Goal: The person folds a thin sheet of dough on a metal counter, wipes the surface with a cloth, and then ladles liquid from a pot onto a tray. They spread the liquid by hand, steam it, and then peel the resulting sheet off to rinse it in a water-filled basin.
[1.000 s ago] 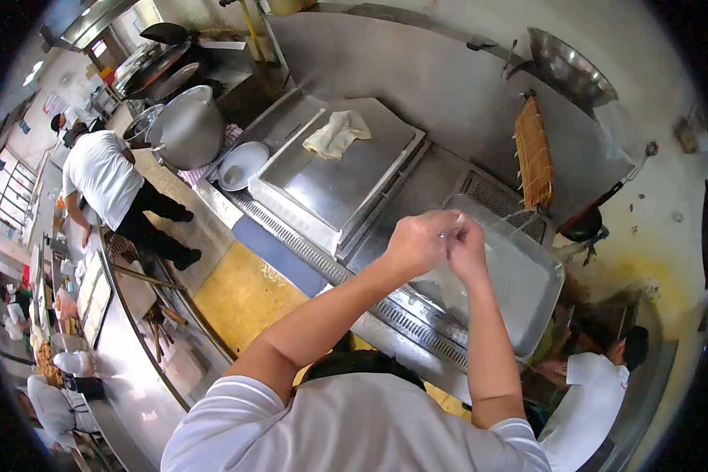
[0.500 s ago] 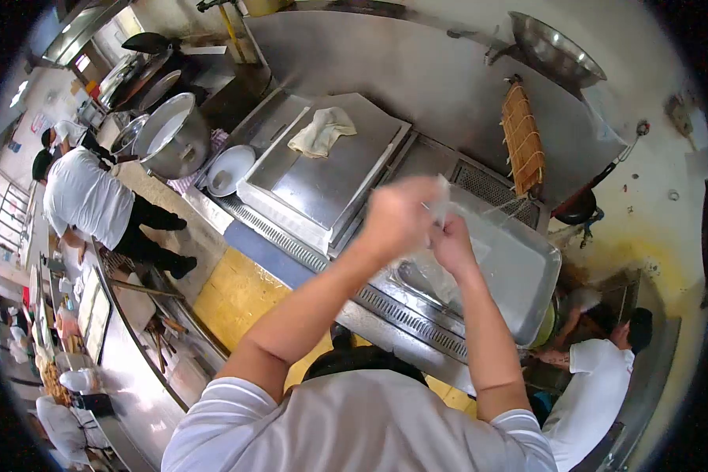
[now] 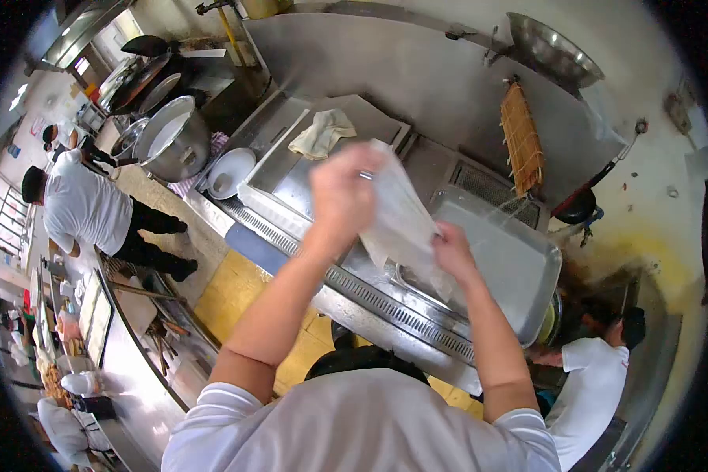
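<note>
A thin white, partly see-through sheet (image 3: 396, 200) is stretched between my two hands, its lower part hanging over the metal counter. My left hand (image 3: 344, 197), smeared by motion, is closed on its upper left end, and a ring shows on a finger. Lower and to the right, the fingers of my right hand (image 3: 454, 250) pinch its other edge. Right beside that hand lies a large shallow metal tray (image 3: 499, 263). Behind my left hand, a folded cream cloth (image 3: 322, 134) rests on a flat steel cover (image 3: 370, 118).
At the left end of the counter stand a white plate (image 3: 232, 171) and a big metal pot (image 3: 169, 141). A bamboo mat (image 3: 521, 138) and a steel bowl (image 3: 554, 51) hang on the wall. One person (image 3: 594, 385) bends close by on the right; another person (image 3: 90, 200) stands left.
My left hand has swung left and up, away from my right hand, spreading the sheet open between them. My right hand stays nearly in place. The people nearby have shifted slightly.
</note>
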`<action>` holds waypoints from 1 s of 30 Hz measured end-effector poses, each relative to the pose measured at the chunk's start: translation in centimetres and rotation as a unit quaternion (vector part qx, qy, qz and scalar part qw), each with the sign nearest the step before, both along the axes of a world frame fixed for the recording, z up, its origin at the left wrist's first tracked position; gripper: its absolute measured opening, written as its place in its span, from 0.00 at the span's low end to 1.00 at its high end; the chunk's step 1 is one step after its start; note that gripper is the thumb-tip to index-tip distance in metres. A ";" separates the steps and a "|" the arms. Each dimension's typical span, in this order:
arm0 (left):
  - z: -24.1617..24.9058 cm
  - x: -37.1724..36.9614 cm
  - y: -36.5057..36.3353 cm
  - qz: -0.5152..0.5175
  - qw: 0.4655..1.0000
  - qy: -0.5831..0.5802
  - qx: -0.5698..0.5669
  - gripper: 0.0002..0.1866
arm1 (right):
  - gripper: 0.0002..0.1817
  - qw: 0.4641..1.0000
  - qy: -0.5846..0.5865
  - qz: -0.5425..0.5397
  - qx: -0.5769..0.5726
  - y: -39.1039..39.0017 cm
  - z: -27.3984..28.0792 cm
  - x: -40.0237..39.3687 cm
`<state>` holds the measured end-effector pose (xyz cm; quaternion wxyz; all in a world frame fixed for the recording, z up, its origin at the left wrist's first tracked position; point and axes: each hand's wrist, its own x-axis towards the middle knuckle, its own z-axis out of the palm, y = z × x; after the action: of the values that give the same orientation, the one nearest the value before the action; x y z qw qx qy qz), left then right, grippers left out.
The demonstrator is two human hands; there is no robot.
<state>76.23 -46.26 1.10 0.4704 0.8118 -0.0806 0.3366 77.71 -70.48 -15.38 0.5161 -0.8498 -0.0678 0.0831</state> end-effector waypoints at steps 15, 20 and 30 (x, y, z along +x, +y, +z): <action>-1.1 -1.2 3.1 0.017 0.997 0.072 -0.019 0.19 | 0.12 0.995 -0.050 -0.049 -0.073 -6.6 -6.1 -0.4; -7.4 -2.1 -3.4 -0.109 0.993 0.017 0.032 0.19 | 0.11 0.968 -0.250 -0.028 0.016 0.3 3.5 -1.5; 0.8 -2.6 4.0 0.027 0.993 -0.015 -0.115 0.07 | 0.10 0.966 -0.166 -0.107 -0.170 -12.8 -8.3 -0.7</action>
<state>73.66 -42.22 1.94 0.5505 0.7486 -0.0265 0.3685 76.96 -83.26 -23.65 0.3518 -0.9291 -0.0462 -0.1042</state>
